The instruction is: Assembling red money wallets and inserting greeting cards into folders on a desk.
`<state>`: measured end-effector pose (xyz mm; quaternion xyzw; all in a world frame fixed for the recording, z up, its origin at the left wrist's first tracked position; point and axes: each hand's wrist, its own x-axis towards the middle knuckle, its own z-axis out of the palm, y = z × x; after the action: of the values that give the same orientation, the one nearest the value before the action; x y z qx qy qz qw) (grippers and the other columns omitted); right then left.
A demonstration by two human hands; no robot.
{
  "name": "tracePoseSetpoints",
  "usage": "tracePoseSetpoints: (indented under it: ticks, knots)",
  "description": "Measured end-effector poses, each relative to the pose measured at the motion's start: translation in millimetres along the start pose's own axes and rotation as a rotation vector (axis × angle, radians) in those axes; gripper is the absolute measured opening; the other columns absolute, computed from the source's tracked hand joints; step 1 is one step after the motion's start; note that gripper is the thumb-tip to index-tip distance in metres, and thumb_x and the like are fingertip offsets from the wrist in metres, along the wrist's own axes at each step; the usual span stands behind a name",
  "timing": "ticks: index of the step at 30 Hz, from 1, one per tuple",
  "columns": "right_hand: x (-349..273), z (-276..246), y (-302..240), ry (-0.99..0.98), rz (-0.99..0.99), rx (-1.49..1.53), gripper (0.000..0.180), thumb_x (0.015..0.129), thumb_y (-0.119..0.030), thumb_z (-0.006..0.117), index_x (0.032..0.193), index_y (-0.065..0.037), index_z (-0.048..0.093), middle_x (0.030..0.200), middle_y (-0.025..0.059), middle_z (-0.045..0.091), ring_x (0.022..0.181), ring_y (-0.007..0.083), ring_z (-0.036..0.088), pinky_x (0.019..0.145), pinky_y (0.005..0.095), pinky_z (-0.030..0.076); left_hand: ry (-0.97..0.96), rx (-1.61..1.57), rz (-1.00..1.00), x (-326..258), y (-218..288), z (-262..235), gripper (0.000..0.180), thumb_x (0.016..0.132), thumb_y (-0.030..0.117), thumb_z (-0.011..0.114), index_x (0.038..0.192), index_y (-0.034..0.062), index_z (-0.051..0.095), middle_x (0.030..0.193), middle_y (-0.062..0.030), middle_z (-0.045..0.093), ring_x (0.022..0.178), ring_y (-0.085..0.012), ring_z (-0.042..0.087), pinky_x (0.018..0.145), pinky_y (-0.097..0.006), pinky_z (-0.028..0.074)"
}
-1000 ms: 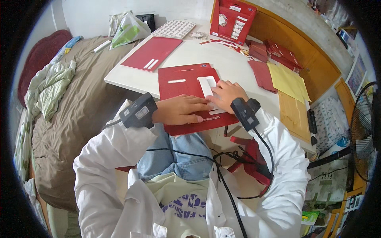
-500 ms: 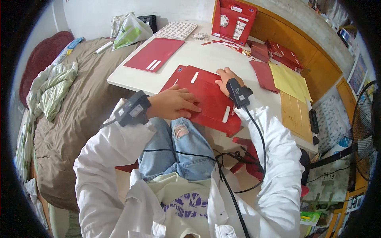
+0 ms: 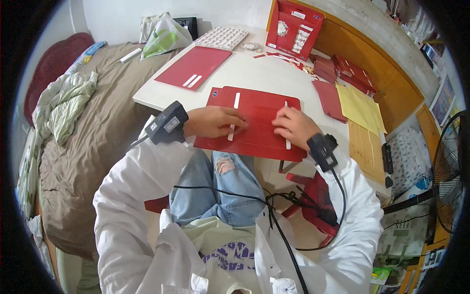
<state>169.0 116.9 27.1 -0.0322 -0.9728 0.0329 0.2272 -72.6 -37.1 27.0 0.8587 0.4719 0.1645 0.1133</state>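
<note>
A flat red cardboard piece (image 3: 259,100) with a rounded flap and long white strips lies at the near table edge, partly over my knees. Across its left part rests my left hand (image 3: 215,122), palm down, its fingertips beside the left white strip (image 3: 236,101). My right hand (image 3: 295,126) is over the right side, fingers bent and spread, covering part of the right white strip (image 3: 288,143). Both hands are slightly blurred, and I see nothing held in either. Each wrist wears a black strapped device.
On the white table (image 3: 259,73) lie another red sheet (image 3: 196,66), a patterned white sheet (image 3: 220,37), red scraps and yellow paper (image 3: 360,108). A red display box (image 3: 293,32) stands at the back. Cables (image 3: 220,188) cross my lap; a fan (image 3: 448,171) stands right.
The red cardboard has turned to lie squarer before me. My right hand has come from its far edge to its right side, nearer me; the left hand has shifted slightly up.
</note>
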Motion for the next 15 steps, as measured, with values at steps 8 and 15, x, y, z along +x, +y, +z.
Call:
tracePoseSetpoints:
  ticks: [8, 15]
  knots:
    - [-35, -14, 9, -0.205, -0.112, 0.050, 0.026, 0.078, -0.020, 0.065, 0.099, -0.005, 0.062, 0.104, 0.0063, 0.058, 0.092, 0.0240, 0.058, 0.077, 0.0324, 0.048, -0.018, 0.214, 0.079, 3, -13, 7, 0.038, 0.082, 0.028, 0.058, 0.112, 0.0044, 0.058, 0.121, -0.0122, 0.053, 0.099, -0.0272, 0.058, 0.080, -0.036, 0.049]
    - [-41, -13, 16, -0.147, -0.142, 0.119, 0.021, 0.078, -0.011, 0.062, 0.097, -0.002, 0.063, 0.105, 0.0095, 0.058, 0.093, 0.0236, 0.059, 0.079, 0.0315, 0.049, -0.024, 0.681, 0.373, -1, -11, 5, 0.036, 0.082, 0.017, 0.053, 0.115, 0.0052, 0.051, 0.111, -0.0172, 0.056, 0.092, -0.0264, 0.062, 0.060, -0.031, 0.055]
